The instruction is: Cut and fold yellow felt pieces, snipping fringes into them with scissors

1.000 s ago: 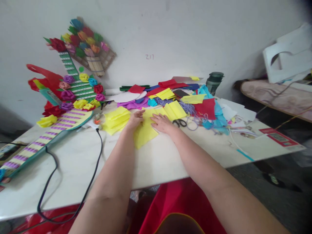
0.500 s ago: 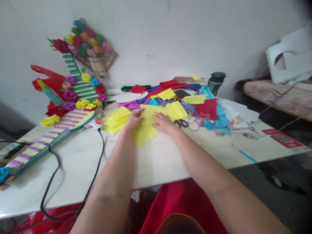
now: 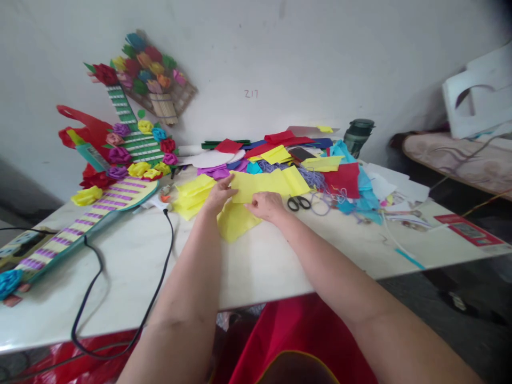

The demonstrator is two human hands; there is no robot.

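A long strip of yellow crepe paper lies across the table in front of me, its right end folded over. My left hand is at the strip's left edge, holding it between thumb and fingers, though the undersides of those fingers are hidden. At the strip's lower edge, my right hand is closed on the paper with curled fingers. Another yellow sheet extends below the strip toward me. Folded yellow paper is piled just left of my left hand. Black-handled scissors lie right of my right hand.
Coloured paper, purple yarn and a dark bottle are at the back. A flower-decorated guitar-shaped craft leans at left. A black cord loops over the front edge. Blue paper and scraps lie at right.
My right hand has gone from flat, spread fingers on the yellow strip to curled fingers at its lower edge. The left hand stays at the strip's left edge.
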